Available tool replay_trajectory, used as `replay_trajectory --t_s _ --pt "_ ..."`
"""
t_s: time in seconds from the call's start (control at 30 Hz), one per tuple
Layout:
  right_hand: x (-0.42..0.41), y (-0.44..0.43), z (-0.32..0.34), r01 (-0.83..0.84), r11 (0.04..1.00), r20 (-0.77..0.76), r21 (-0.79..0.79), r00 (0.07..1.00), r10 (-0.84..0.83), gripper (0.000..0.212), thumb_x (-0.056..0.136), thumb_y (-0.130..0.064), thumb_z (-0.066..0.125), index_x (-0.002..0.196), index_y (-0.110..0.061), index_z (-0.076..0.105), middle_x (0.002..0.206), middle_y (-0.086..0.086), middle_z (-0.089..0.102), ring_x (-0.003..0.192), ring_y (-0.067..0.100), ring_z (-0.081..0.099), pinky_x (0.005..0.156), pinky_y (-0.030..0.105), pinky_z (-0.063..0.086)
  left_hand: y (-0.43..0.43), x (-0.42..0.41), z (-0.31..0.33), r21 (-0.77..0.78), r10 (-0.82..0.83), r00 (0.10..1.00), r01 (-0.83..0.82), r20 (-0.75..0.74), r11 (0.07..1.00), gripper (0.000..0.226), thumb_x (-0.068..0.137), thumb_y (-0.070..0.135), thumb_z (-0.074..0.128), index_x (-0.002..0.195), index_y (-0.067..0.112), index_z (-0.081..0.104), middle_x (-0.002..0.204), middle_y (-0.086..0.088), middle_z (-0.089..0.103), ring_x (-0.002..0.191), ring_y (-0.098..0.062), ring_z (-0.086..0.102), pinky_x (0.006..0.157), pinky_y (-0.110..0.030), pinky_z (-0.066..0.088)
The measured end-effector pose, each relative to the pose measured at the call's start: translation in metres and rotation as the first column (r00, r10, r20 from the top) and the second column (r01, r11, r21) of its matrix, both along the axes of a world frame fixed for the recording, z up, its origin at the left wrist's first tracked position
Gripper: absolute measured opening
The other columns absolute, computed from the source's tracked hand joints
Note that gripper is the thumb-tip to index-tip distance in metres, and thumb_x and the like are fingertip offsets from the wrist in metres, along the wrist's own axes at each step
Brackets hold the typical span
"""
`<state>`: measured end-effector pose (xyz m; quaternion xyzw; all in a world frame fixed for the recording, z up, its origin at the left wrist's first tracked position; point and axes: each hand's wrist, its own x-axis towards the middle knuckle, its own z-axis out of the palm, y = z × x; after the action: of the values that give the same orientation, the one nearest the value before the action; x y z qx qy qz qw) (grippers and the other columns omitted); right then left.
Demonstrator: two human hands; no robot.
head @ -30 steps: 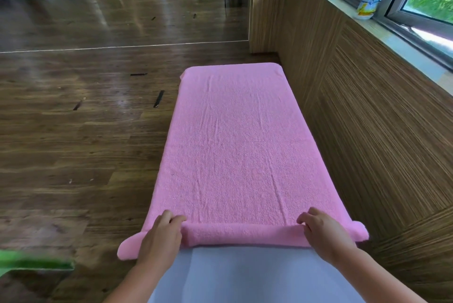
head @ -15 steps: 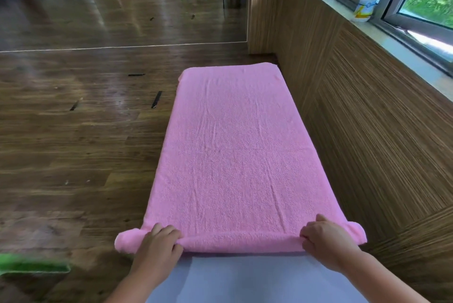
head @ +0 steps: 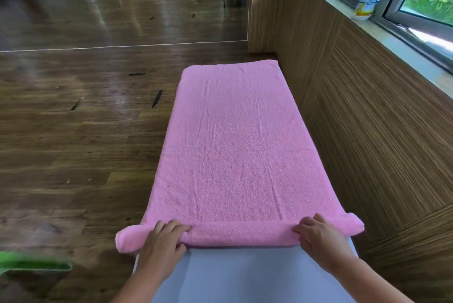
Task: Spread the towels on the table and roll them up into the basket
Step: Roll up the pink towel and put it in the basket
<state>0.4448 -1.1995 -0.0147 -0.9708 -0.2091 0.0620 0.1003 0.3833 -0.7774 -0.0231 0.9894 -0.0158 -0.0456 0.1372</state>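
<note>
I can read no word, number, brand or sign anywhere in my view. The only printed thing I can find is the white tub (head: 364, 7) on the windowsill (head: 402, 49). It carries a yellow and blue label, but the label is too small and too blurred for me to make out a single letter.
</note>
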Motion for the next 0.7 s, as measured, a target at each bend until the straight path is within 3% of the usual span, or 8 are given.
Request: replay_trajectory --t_s 0.1,0.17,0.23,0.3,0.4,0.53,0.6,0.7 --pt "0.007 0.002 0.010 -0.021 0.996 -0.031 -0.086 0.999 0.019 0.007 0.083 -0.033 0.066 0.086 -0.030 0.072 0.082 -0.017 0.064 0.083 0.009 0.045 0.058 0.024 0.040 0.001 0.001 0.004 0.050 -0.025 0.999 0.023 0.028 0.998 0.032 0.073 0.035 0.046 0.094 0.036 0.070 0.087 0.023 0.056 0.080 -0.008 0.042 0.066 -0.027 0.045" --pt "0.010 -0.001 0.017 -0.019 0.993 -0.154 -0.112 0.988 0.002 0.022 0.089 -0.033 0.050 0.094 -0.027 0.070 0.091 -0.014 0.065 0.091 0.009 0.046 0.068 0.027 0.043 0.001 0.000 0.003 0.058 -0.032 0.999 0.033 -0.019 0.998 0.038 0.079 0.041 0.036 0.090 0.031 0.070 0.090 0.020 0.052 0.087 -0.009 0.042 0.073 -0.029 0.046" --pt "0.015 0.002 0.022 0.047 0.996 -0.200 -0.076 0.978 -0.061 0.024 0.088 -0.031 0.046 0.090 -0.026 0.070 0.092 -0.010 0.062 0.088 0.011 0.054 0.068 0.031 0.046 0.001 0.003 0.007 0.035 0.006 0.999 -0.005 -0.034 0.999 0.036 0.084 0.042 0.035 0.090 0.028 0.068 0.095 0.017 0.043 0.092 -0.010 0.043 0.076 -0.031 0.046" --pt "0.020 0.010 0.022 0.143 0.989 -0.212 -0.047 0.966 -0.149 0.024 0.091 -0.029 0.045 0.091 -0.028 0.069 0.096 -0.008 0.058 0.085 0.014 0.059 0.069 0.035 0.050 -0.005 0.009 0.014 0.000 0.103 0.994 -0.103 -0.030 0.995 0.022 0.090 0.033 0.046 0.101 0.032 0.065 0.102 0.015 0.039 0.091 -0.010 0.048 0.072 -0.031 0.046" --pt "0.016 0.015 0.016 0.251 0.966 -0.170 0.058 0.956 -0.238 0.028 0.094 -0.021 0.047 0.112 -0.033 0.065 0.112 -0.009 0.058 0.094 0.017 0.061 0.076 0.036 0.050 -0.015 0.010 0.015 -0.101 0.174 0.985 -0.171 0.020 0.980 0.033 0.088 0.013 0.058 0.110 0.037 0.060 0.108 0.015 0.043 0.085 -0.015 0.060 0.063 -0.032 0.045" --pt "0.000 0.009 0.006 0.120 0.987 -0.129 0.109 0.986 -0.105 0.045 0.084 -0.022 0.062 0.128 -0.028 0.060 0.126 -0.015 0.059 0.108 0.018 0.053 0.090 0.033 0.048 -0.024 -0.002 0.007 -0.091 0.045 0.999 -0.046 -0.009 0.995 0.047 0.086 0.022 0.058 0.129 0.042 0.054 0.131 0.026 0.043 0.112 -0.005 0.043 0.085 -0.023 0.048" --pt "0.001 0.009 -0.002 0.042 0.995 -0.084 0.085 0.996 -0.035 0.042 0.075 -0.023 0.073 0.116 -0.029 0.069 0.116 -0.016 0.066 0.096 0.018 0.055 0.080 0.034 0.054 -0.023 0.001 0.004 -0.042 0.024 0.999 -0.025 -0.038 0.999 0.050 0.087 0.031 0.057 0.134 0.046 0.051 0.134 0.029 0.044 0.112 -0.005 0.039 0.088 -0.022 0.045" --pt "0.009 0.014 -0.001 0.005 1.000 -0.017 -0.005 1.000 -0.005 0.013 0.078 -0.026 0.071 0.090 -0.029 0.073 0.088 -0.015 0.068 0.081 0.014 0.048 0.063 0.030 0.048 -0.022 0.006 0.006 -0.007 0.032 0.998 -0.032 -0.052 0.999 0.040 0.084 0.033 0.052 0.121 0.043 0.063 0.103 0.027 0.052 0.096 -0.009 0.038 0.078 -0.025 0.044"
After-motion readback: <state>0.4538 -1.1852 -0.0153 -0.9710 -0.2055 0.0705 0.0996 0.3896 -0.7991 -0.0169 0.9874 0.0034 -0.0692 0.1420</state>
